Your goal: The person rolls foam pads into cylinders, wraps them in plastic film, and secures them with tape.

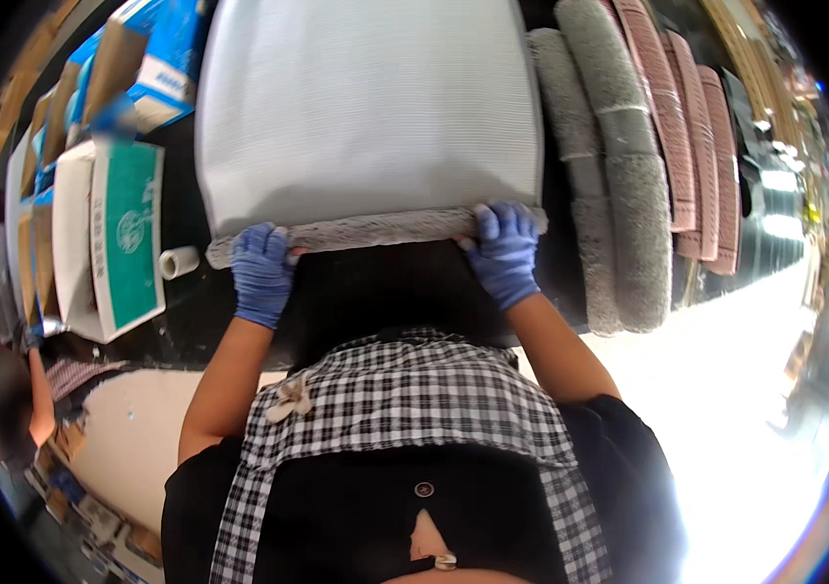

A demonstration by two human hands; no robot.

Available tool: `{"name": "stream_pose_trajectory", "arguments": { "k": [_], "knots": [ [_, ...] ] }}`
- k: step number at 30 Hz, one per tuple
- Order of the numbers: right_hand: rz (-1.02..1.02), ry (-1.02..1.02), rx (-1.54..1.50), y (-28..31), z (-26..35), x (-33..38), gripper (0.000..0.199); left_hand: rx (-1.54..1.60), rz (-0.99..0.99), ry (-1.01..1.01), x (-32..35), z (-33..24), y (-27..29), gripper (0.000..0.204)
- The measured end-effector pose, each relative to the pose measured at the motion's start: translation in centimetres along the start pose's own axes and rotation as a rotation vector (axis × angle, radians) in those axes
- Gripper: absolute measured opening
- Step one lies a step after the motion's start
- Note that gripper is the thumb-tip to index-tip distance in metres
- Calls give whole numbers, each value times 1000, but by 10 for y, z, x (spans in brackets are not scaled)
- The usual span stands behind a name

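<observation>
A grey fluffy mat [376, 230] lies on the black table with its pale ribbed backing [366, 107] facing up. Its near edge is rolled over into a thin roll that shows the grey pile. My left hand [263, 273], in a blue glove, grips this roll near its left end, fingers over the top and thumb tucked at the near side. Close to the right end, my right hand [505, 251], gloved the same way, is closed round the roll too. The mat's far end runs out of the top of the view.
Rolled grey mats [629, 175] and pink mats [716, 165] lie along the table's right side. At left stand a white and green box [127, 234], blue boxes [163, 78] and a small white tape roll [179, 262]. Another person [6, 399] is at the far left.
</observation>
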State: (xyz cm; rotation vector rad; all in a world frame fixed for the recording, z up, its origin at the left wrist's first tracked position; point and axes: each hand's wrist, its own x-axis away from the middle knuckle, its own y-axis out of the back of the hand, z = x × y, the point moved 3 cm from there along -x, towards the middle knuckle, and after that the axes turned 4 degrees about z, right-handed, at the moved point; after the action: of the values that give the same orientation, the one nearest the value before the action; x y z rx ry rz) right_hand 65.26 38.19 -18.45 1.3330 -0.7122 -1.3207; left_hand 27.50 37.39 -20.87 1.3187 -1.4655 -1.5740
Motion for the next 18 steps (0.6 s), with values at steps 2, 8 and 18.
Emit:
{"name": "stream_pose_trajectory", "arguments": {
  "k": [2,8,18],
  "knots": [
    [65,41,-31,0,-7,-19,44,0,166,48,-23,2,2,42],
    [233,-24,4,8,-4,-26,45,-50,202,90,-49,-3,30,36],
    [61,-147,-41,21,13,33,57,-73,-74,134,23,-22,33,51]
  ]
}}
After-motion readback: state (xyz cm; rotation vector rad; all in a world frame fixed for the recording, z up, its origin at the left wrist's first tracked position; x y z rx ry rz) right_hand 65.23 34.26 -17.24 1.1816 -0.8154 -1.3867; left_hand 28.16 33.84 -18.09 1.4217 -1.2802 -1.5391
